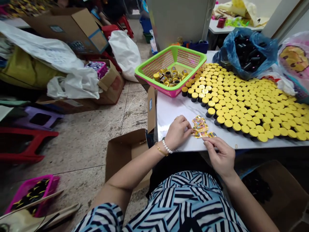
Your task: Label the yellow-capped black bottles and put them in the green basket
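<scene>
Small yellow printed labels (200,125) lie in a loose cluster near the table's front edge. My left hand (178,132), with a pearl bracelet and a gold one at the wrist, has its thumb and forefinger pinched at the cluster's left edge, on a label. My right hand (220,155) is at the lower right of the labels, thumb and forefinger pressed together. Whatever is between those fingertips is too small to make out. Close behind, many dark jars with yellow lids (235,123) stand upright in packed rows.
A green and pink basket (171,91) of yellow-labelled jars sits at the table's left corner. A blue plastic bag (228,53) of black pieces stands behind the rows. Below the table's left side is an open cardboard box (120,151). Stools, including a red one (21,145), occupy the left floor.
</scene>
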The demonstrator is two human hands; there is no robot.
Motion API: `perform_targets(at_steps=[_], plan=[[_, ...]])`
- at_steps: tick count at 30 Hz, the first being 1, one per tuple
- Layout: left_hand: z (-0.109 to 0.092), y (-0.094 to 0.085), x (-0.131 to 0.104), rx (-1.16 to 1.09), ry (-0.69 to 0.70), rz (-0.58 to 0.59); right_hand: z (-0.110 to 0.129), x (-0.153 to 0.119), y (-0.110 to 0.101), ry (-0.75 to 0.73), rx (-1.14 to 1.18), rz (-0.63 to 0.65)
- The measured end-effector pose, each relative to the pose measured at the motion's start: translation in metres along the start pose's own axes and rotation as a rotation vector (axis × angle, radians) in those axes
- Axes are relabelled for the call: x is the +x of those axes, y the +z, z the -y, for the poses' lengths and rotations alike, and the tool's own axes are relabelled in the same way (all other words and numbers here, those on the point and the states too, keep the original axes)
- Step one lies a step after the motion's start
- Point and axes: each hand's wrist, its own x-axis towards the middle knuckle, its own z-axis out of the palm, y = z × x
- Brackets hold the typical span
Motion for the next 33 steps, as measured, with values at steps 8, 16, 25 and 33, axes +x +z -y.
perform_targets(at_steps=[8, 16, 25, 33], plan=[[-0.039, -0.027, -0.021, -0.298, -0.116, -0.343, 0.018, 0.03, 0.046, 0.445, 0.595, 0.21], [-0.034, -0.043, -0.052, -0.617, -0.356, -0.425, 0.022, 0.047, 0.068, 0.524, 0.656, 0.149], [-0.033, -0.047, -0.057, -0.538, -0.254, -0.456, 0.027, 0.033, 0.075, 0.424, 0.492, 0.226], [-0.019, -0.043, -0.056, -0.478, -0.241, -0.429, 0.03, 0.038, 0.072, 0.05, 0.188, 0.25]])
